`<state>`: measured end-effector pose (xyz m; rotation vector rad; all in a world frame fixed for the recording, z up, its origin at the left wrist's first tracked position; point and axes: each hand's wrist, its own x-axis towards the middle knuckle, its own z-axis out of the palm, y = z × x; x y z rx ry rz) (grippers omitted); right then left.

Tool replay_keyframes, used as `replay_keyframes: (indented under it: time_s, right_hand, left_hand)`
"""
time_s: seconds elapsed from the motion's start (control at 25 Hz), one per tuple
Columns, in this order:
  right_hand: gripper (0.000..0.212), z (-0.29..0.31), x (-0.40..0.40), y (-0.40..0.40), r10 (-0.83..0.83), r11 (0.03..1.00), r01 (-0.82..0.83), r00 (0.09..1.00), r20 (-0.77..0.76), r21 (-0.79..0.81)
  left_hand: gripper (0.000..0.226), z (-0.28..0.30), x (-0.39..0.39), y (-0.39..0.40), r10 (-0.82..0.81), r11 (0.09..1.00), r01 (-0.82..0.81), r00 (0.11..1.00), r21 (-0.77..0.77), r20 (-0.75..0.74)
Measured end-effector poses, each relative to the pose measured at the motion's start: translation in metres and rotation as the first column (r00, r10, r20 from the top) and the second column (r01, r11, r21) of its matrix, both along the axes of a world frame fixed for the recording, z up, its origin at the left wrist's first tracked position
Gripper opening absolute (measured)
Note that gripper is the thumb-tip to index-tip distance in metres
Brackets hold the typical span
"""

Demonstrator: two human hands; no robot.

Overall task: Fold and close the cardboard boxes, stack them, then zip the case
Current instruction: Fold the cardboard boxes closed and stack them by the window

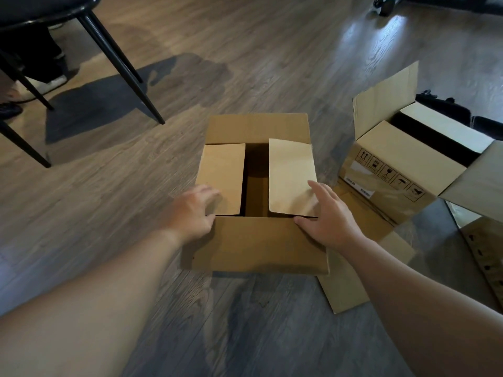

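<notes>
Two bare forearms reach forward from the bottom edge to a plain brown cardboard box (258,191) standing on the grey wood-plank floor (109,213). The left hand (192,210) curls its fingers over the near-left corner, gripping the left inner flap (221,178). The right hand (328,214) lies flat with spread fingers on the right inner flap (291,175). Both short flaps are folded in, with a dark gap between them; I see nothing inside. The near long flap (258,243) lies outward toward the person, just below both hands, its long axis running left to right; lifting it probably comes next. To the right stands a second open printed cardboard box (394,170), and behind it a black case (446,107).
</notes>
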<state>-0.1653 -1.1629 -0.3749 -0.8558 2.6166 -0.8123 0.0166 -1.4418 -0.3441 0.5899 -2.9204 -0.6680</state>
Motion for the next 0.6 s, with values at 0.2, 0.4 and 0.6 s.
replay_keyframes:
  time_s: [0.2, 0.4, 0.6]
  right_hand:
    - [0.053, 0.007, 0.023, -0.026, 0.060, 0.996, -0.043, 0.971, -0.231, 0.075]
    - [0.032, 0.009, 0.026, -0.013, -0.044, 0.998, 0.024, 0.909, -0.414, -0.052]
    - [0.030, 0.019, 0.015, -0.007, -0.322, 0.946, 0.296, 0.898, -0.298, -0.131]
  left_hand:
    - [0.054, 0.000, -0.022, 0.034, -0.232, 0.967, 0.239, 0.970, -0.086, 0.077]
    - [0.046, -0.001, -0.026, 0.039, -0.209, 0.933, 0.262, 0.952, -0.246, 0.221]
    - [0.028, 0.014, -0.021, 0.032, -0.152, 0.885, 0.111, 0.987, -0.452, -0.056]
